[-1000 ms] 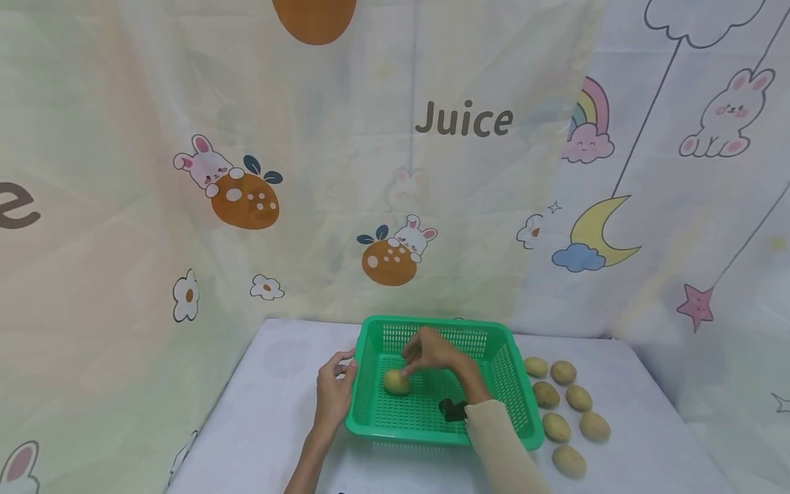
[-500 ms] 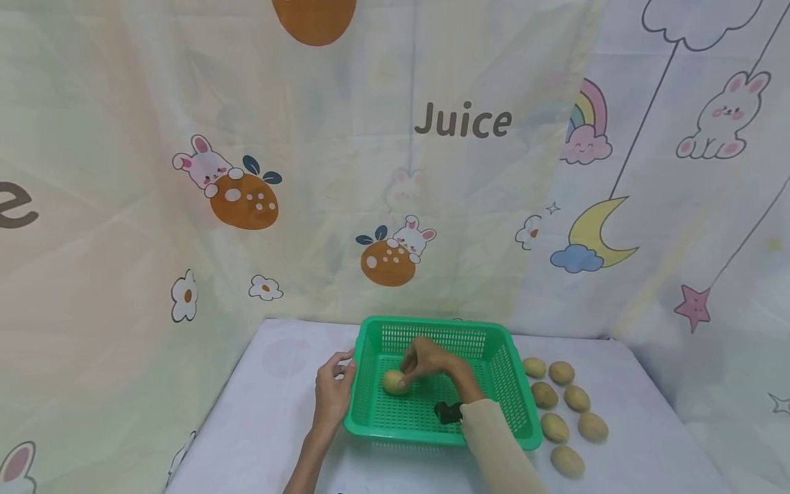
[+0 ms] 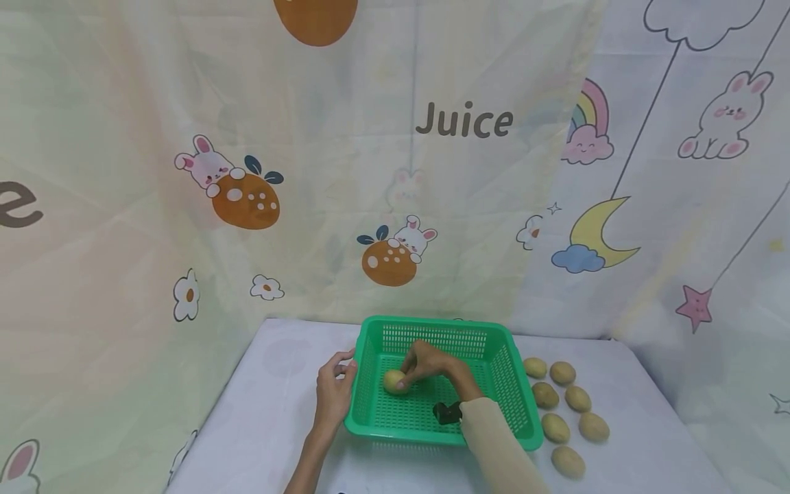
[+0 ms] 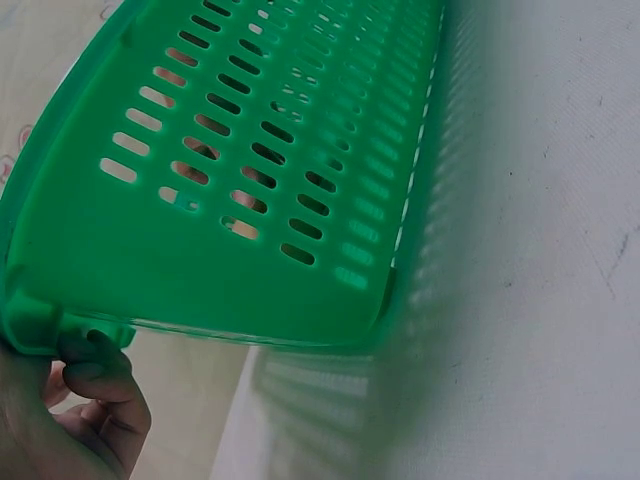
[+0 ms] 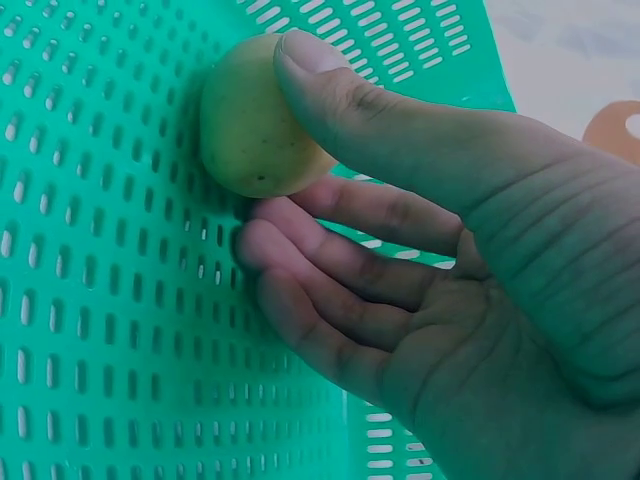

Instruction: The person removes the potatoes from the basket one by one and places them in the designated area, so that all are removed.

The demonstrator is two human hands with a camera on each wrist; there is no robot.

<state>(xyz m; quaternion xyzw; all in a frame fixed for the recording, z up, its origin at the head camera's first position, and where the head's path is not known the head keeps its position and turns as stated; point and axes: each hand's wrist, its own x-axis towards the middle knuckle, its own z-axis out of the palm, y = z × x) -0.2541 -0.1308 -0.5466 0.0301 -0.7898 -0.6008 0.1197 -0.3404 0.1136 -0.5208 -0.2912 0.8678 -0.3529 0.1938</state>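
Observation:
A green plastic basket (image 3: 432,436) with slotted walls stands on the table. At its left side my left hand (image 3: 333,391) grips the rim, its fingers bent at the basket's corner in the left wrist view. Inside, toward the left, is one potato (image 5: 250,120), low over the slotted floor. My right hand (image 3: 426,360) reaches in from the right and pinches that potato between the thumb and fingers. The thumb (image 5: 330,70) lies on the potato's top side in the right wrist view. Whether the potato still touches the basket floor I cannot tell.
Several potatoes (image 3: 557,427) lie loosely on the white table (image 3: 247,425) right of the basket. A black device (image 3: 447,413) sits at my right wrist. Behind the table hangs a printed curtain (image 3: 321,151).
My right hand has come down slightly and closed its thumb and fingers around the potato in the basket. The left hand and basket have stayed in place.

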